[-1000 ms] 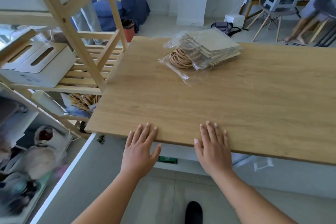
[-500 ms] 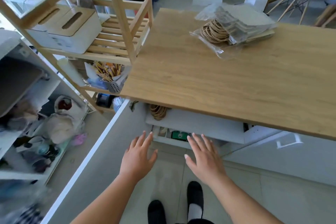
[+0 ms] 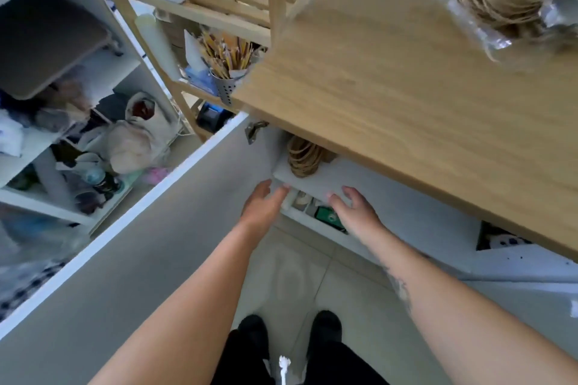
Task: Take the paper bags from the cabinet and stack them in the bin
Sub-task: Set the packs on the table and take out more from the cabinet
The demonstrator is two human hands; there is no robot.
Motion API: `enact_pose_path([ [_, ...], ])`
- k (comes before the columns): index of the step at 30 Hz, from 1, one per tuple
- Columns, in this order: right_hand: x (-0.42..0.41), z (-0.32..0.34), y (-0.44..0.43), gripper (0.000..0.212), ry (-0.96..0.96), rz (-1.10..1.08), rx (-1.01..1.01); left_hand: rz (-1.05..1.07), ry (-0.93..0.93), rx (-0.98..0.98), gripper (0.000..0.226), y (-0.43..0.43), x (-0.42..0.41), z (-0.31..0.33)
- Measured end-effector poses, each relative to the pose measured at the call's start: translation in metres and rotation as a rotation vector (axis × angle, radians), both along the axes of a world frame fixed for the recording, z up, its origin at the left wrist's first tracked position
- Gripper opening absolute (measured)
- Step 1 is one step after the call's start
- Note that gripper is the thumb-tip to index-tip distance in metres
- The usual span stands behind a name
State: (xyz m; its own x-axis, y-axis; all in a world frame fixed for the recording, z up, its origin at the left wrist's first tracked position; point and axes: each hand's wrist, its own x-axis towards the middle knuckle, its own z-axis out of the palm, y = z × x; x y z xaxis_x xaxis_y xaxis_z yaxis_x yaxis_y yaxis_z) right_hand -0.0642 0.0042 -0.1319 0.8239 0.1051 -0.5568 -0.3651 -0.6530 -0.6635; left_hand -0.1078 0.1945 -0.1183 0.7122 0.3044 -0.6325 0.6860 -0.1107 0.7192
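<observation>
I look down into the open white cabinet (image 3: 391,206) under the wooden tabletop (image 3: 406,94). On its upper shelf lies a bundle of paper bags with brown twine handles (image 3: 305,158), mostly hidden by the tabletop. My left hand (image 3: 266,201) reaches toward the shelf's front edge just below that bundle, fingers apart and holding nothing. My right hand (image 3: 353,208) is beside it, also at the shelf edge with fingers spread and nothing in them. A second pack of paper bags in clear plastic (image 3: 503,0) lies on the tabletop at the far right. No bin is in view.
The open cabinet door (image 3: 140,244) stands to my left. Behind it are a wooden rack (image 3: 237,9) with a cup of pencils (image 3: 228,62) and a white shelf unit (image 3: 62,134) full of clutter. Small items sit on the lower cabinet shelf (image 3: 325,216). My feet (image 3: 291,331) stand on tile.
My hands left the tabletop's front edge, dropped below it and reached forward to the cabinet shelf. My view tipped down, so the cabinet interior now shows.
</observation>
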Motion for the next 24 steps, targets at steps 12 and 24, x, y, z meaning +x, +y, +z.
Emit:
enact_pose_path([
  [12, 0.113, -0.128, 0.015, 0.083, 0.198, -0.457, 0.503, 0.265, -0.098, -0.634, 0.092, -0.011, 0.11, -0.132],
  [24, 0.131, -0.145, 0.015, 0.09, 0.276, -0.543, 0.732, 0.295, -0.075, -0.563, 0.019, -0.013, 0.125, -0.164],
])
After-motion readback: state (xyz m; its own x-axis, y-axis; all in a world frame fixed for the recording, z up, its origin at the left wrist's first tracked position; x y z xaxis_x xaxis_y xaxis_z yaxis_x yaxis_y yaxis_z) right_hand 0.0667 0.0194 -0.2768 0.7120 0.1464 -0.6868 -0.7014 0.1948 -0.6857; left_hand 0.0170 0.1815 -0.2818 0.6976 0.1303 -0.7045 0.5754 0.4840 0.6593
